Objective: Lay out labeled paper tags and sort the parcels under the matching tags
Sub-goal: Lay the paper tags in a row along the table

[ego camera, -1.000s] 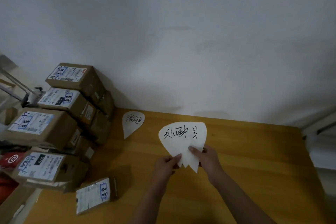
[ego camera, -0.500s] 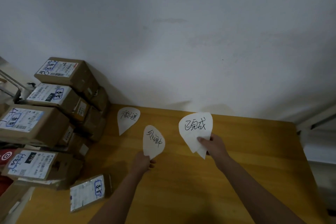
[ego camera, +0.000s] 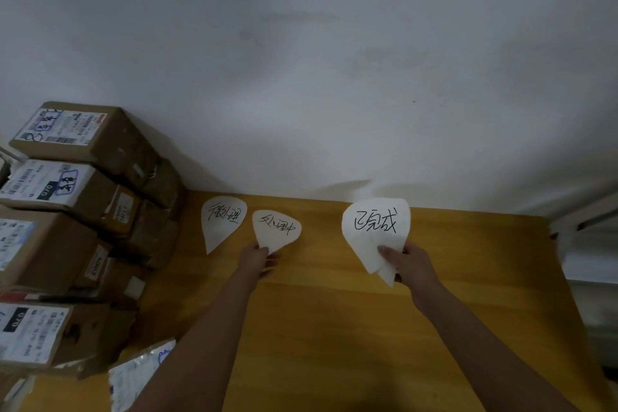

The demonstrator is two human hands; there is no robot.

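On the wooden table one white teardrop paper tag with handwriting lies flat near the wall. Just right of it is a second tag, whose pointed end my left hand pinches low over the table. My right hand grips a small stack of tags raised above the table, the top one showing black characters. Brown cardboard parcels with white labels are piled at the table's left end.
A small parcel with a shiny label lies near the front left, beside my left forearm. A white wall stands right behind the table. The table's right edge borders a pale surface.
My left hand has carried the second tag left and down, close beside the first tag. My right hand with the remaining stack has moved apart to the right.
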